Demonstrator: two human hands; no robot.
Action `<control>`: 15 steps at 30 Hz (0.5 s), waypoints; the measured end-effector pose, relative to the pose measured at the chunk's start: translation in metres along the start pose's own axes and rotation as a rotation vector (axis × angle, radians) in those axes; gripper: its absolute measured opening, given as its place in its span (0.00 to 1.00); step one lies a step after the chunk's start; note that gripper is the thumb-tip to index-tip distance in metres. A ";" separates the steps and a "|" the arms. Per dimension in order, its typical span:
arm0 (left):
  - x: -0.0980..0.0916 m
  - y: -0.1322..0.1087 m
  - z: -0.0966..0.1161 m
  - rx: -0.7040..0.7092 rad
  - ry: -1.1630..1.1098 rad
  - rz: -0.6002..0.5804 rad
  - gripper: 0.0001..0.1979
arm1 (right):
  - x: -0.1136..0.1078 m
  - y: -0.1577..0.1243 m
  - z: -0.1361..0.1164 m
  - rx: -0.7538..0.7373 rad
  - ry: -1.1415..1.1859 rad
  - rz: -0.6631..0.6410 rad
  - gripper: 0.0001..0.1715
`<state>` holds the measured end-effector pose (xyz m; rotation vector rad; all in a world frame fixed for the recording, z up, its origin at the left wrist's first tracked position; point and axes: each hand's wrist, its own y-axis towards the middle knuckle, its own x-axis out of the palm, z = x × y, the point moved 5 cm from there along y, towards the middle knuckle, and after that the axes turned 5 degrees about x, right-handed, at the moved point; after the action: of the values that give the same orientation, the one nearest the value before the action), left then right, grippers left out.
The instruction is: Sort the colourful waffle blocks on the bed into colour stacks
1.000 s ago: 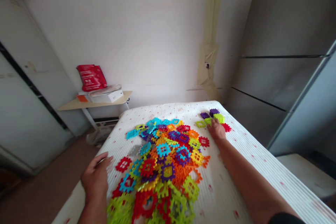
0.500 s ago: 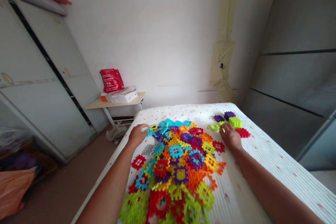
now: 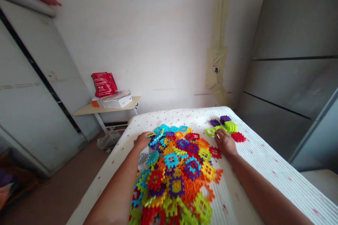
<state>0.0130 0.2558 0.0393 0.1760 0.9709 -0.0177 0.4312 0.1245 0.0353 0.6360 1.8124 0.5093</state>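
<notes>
Coloured tiles spread on a mattress (image 3: 264,154)
A large tile heap (image 3: 176,168) is centred; a small cluster (image 3: 228,126) lies at its 1 o'clock. The right hand (image 3: 224,142), nearer it, is laid flat, fingers loosely together, touching a lime tile (image 3: 210,132) at 11 o'clock; the left hand (image 3: 142,140) is curled, and its grip cannot be told.

Big heap of waffle-edged square tiles (image 3: 175,168) sprawls flat across the bed, red, orange, yellow, lime, blue and purple pieces overlapping every which way. At its far left edge a lime tile (image 3: 152,135) tips up against the left hand (image 3: 142,140). Off to the right, well apart, a small cluster (image 3: 227,128): two purple, a stacked lime block, one red, and a flat lime tile (image 3: 210,132) under the right hand (image 3: 225,142) fingertips
</notes>
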 end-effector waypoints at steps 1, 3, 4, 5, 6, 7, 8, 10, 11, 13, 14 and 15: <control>0.001 -0.003 0.000 0.006 -0.036 0.001 0.16 | 0.000 0.000 0.000 0.000 -0.002 -0.003 0.16; 0.001 -0.009 0.003 0.016 -0.123 0.005 0.14 | -0.001 0.000 -0.001 0.006 -0.005 -0.007 0.16; 0.000 -0.013 0.004 0.021 -0.164 0.007 0.14 | -0.002 0.001 -0.001 0.009 -0.007 -0.009 0.16; 0.000 -0.016 0.006 0.025 -0.204 0.008 0.15 | -0.002 0.001 -0.001 0.014 -0.009 -0.012 0.16; -0.001 -0.020 0.008 0.028 -0.243 0.009 0.17 | -0.003 0.000 -0.002 0.018 -0.013 -0.014 0.16; -0.002 -0.024 0.010 0.030 -0.282 0.010 0.19 | -0.003 0.000 -0.002 0.022 -0.018 -0.016 0.16; -0.003 -0.027 0.011 0.031 -0.320 0.010 0.20 | -0.003 0.000 -0.002 0.025 -0.023 -0.018 0.16; -0.006 -0.035 0.014 0.032 -0.393 0.011 0.23 | -0.004 0.000 -0.002 0.036 -0.032 -0.021 0.15; -0.007 -0.039 0.014 0.031 -0.429 0.010 0.24 | -0.004 0.000 -0.002 0.042 -0.037 -0.023 0.15; -0.010 -0.045 0.016 0.034 -0.495 0.005 0.26 | -0.004 0.000 -0.002 0.051 -0.040 -0.029 0.15; -0.012 -0.049 0.017 0.036 -0.524 0.001 0.26 | -0.004 0.001 -0.002 0.055 -0.040 -0.031 0.15; -0.013 -0.052 0.018 0.040 -0.551 -0.002 0.26 | -0.004 0.001 -0.002 0.057 -0.037 -0.033 0.15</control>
<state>0.0159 0.2012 0.0531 0.1936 0.4214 -0.0831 0.4304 0.1222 0.0396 0.6499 1.8047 0.4222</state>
